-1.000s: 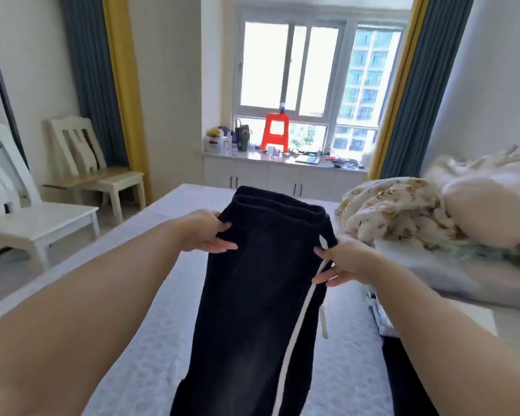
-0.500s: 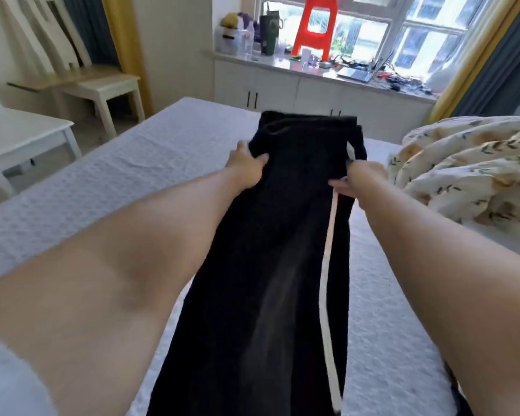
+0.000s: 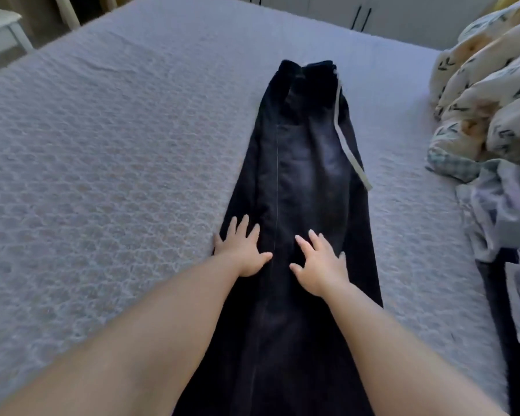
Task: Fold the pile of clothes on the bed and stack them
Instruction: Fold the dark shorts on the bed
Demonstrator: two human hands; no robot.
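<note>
Here, the laid-out garment:
Trousers: black trousers (image 3: 300,181) lie lengthwise on the bed (image 3: 102,139), waistband far, legs toward the person.
Hands: left hand (image 3: 241,250) and right hand (image 3: 318,265) rest flat on the cloth, fingers spread – gripping nothing.
Handling: likely soft, limp, moderately heavy – apt to wrinkle.
Hold: probably pinch both hem corners.
Pile: remaining clothes (image 3: 499,199) at the right.

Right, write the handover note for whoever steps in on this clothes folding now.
Left hand: open, flat on the long black trousers with a white side stripe.
Right hand: open, flat beside it.
Trousers lie lengthwise on the grey textured bed cover, waistband at the far end.
Done: trousers laid out flat.
Left: fold them, then fold the crumpled pale clothes at the right edge and stack all.
</note>
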